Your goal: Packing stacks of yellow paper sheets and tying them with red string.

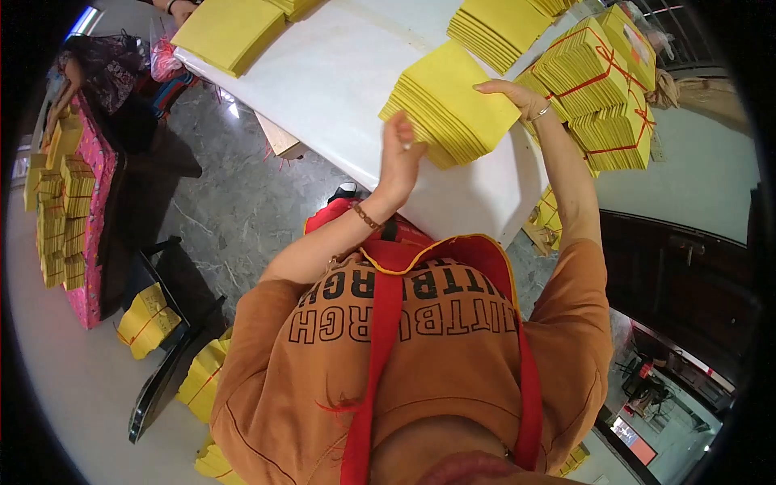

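A thick stack of yellow paper point(461, 89), its layers stepped along the near left side, rests tilted at the table's near edge. My right hand point(521, 99) grips its right corner, thumb lying over the top sheet and the other fingers hidden beneath. Close to the stack's left edge is my left hand point(399, 162), raised with its fingers curled in toward the thumb. A small pale spot shows between them, too small to name.
The white table point(339, 73) carries more yellow stacks point(497, 32) and bundles tied with red string point(586, 73) at the right. A yellow pile point(230, 32) lies far left, near another person's hand point(183, 10). A pink-covered table point(95, 210) and dark chair point(166, 347) hold more bundles.
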The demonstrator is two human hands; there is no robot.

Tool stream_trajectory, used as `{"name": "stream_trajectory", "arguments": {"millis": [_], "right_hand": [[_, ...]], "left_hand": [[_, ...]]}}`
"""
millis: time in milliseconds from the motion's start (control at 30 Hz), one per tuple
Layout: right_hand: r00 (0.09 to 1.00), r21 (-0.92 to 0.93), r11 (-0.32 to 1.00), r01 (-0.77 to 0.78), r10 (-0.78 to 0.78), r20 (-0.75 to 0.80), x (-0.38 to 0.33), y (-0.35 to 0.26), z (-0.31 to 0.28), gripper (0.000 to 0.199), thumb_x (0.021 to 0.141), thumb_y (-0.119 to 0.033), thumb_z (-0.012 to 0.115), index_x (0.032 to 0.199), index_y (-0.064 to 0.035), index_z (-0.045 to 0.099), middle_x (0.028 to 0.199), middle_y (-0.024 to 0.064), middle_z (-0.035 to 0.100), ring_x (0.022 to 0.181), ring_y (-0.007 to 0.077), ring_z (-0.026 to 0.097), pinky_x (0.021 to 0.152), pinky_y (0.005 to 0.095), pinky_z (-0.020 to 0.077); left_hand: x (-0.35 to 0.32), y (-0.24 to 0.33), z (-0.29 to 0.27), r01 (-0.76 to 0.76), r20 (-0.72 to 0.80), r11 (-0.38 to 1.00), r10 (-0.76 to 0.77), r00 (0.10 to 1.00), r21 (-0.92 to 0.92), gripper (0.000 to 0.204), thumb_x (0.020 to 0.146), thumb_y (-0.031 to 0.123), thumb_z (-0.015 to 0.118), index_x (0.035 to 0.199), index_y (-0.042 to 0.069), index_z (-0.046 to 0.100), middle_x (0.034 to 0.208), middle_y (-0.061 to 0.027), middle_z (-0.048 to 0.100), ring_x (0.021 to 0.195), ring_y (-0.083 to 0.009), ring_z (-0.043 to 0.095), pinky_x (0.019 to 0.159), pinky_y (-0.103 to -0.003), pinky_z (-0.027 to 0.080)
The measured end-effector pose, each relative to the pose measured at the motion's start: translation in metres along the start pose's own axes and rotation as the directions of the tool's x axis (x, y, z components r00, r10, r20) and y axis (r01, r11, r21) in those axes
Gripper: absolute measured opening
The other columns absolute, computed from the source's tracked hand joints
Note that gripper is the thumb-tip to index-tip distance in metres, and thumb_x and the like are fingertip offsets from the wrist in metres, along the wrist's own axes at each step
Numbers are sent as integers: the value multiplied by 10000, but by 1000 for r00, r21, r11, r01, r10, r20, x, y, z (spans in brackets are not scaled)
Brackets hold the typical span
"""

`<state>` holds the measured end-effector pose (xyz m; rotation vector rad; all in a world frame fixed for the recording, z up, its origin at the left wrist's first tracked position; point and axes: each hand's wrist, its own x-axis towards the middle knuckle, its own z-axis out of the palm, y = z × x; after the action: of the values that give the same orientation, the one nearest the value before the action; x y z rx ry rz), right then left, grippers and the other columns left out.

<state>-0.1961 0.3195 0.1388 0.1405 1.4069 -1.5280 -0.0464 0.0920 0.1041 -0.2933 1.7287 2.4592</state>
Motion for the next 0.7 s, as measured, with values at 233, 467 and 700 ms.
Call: {"name": "stream_trajectory", "arguments": {"millis": [233,467,700], "right_hand": [[996,-104,995,7,-16,-86,0,-4,2,419,792,-292,614,1098,-13,543,1014,71,610,870,118,606,744,240,498],[993,-232,972,22,-48,-105,-7,-9,10,423,761,-309,647,1079,-43,562,985,47,617,834,106,605,724,229,489],[991,-304,950,73,-105,-88,-4,-2,17,474,774,-286,640,1134,-13,497,983,51,601,833,82,602,702,207,502]], "left_hand": [[42,37,-6,-711,561,165,505,656,683,645,686,402,687,1239,179,439,1324,-175,271,1225,-415,203,990,-515,176],[45,18,-7,-692,553,119,513,657,712,589,628,404,717,1163,250,526,1324,-167,277,1226,-434,162,977,-517,172],[25,15,-32,-674,424,213,636,645,707,511,716,244,667,1191,159,501,1281,-196,319,1197,-400,250,979,-492,206]]}}
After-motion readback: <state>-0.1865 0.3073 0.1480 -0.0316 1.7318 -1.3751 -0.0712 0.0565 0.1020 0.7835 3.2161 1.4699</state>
